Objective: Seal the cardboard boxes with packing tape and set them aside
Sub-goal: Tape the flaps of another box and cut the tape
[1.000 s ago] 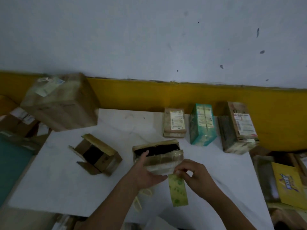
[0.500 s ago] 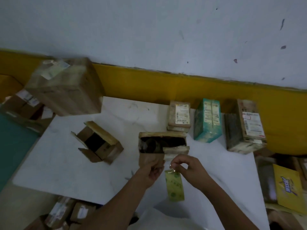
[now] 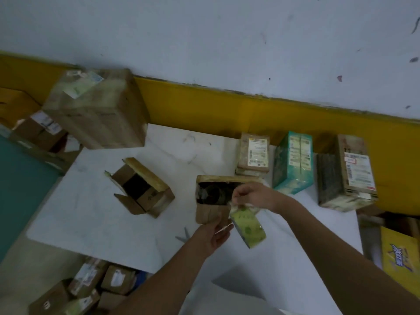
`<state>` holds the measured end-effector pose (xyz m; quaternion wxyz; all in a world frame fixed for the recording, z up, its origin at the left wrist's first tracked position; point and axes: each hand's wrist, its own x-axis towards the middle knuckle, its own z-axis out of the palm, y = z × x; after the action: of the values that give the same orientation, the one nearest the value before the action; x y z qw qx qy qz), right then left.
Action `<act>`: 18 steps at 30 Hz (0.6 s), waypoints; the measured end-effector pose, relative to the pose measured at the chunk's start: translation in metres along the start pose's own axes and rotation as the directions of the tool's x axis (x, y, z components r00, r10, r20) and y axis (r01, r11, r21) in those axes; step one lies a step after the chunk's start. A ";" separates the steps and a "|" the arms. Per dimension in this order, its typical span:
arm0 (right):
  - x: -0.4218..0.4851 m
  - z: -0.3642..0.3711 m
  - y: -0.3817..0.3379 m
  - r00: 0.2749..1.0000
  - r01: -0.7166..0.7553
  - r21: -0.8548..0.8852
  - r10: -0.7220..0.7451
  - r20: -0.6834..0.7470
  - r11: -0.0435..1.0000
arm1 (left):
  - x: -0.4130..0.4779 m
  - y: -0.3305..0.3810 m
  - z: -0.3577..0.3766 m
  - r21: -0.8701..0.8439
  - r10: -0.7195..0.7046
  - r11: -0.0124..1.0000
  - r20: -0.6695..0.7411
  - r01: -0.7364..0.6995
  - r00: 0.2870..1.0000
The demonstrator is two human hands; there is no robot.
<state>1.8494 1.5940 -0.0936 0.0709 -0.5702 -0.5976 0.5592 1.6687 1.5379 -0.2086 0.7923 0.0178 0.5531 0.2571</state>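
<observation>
An open cardboard box lies on the white table with dark contents showing and its front flap folded down toward me. My left hand holds the lower edge of that flap from below. My right hand is at the box's right front corner and pinches the top of a yellow-green packet, which hangs in front of the box. A second open cardboard box lies to the left, flaps spread. No tape roll is in view.
Scissors lie on the table beside my left wrist. Three closed parcels stand along the back right. A large box sits at the back left. More boxes lie on the floor; a yellow carton is at the right.
My right hand has lifted the yellow-green packet up to the box's opening. My left hand has slid down from the box's front to the flap's lower edge. The view has tilted.
</observation>
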 end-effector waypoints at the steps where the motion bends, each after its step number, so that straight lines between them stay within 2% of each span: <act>1: -0.001 0.007 0.006 0.999 0.003 0.004 -0.003 0.033 1.000 | 0.001 0.000 0.001 -0.009 0.007 1.000 -0.013 -0.007 1.000; 3: -0.006 0.023 0.022 0.999 0.020 0.027 -0.021 0.033 0.999 | 0.004 0.001 0.003 -0.007 0.013 1.000 -0.032 -0.013 0.999; 6: -0.010 0.039 0.047 0.997 0.048 -0.004 -0.048 -0.064 0.999 | 0.006 -0.002 0.008 0.014 0.025 1.000 -0.020 -0.025 0.999; 8: -0.012 0.050 0.059 0.991 0.064 0.002 -0.064 -0.117 0.998 | 0.007 -0.005 0.012 0.088 0.024 0.996 0.025 -0.026 0.999; 11: -0.014 0.058 0.067 0.982 0.064 0.122 -0.041 -0.183 0.990 | 0.005 -0.008 0.015 0.195 0.022 0.981 0.024 -0.027 0.999; 13: -0.012 0.061 0.067 0.973 0.058 0.251 0.001 -0.231 0.966 | 0.006 -0.007 0.015 0.246 0.033 0.969 0.013 -0.035 0.999; 16: -0.005 0.066 0.064 0.946 -0.023 0.449 0.164 -0.279 0.893 | 0.000 -0.006 0.019 0.256 -0.001 0.967 0.045 -0.011 0.999; 18: 0.003 0.068 0.061 0.919 -0.064 0.490 0.243 -0.310 0.869 | 0.003 -0.011 0.020 0.221 -0.042 0.975 0.049 0.030 0.998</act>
<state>1.8358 1.5392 -0.1653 0.2703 -0.6752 -0.3723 0.5766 1.6909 1.5350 -0.2070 0.8044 0.1023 0.5571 0.1790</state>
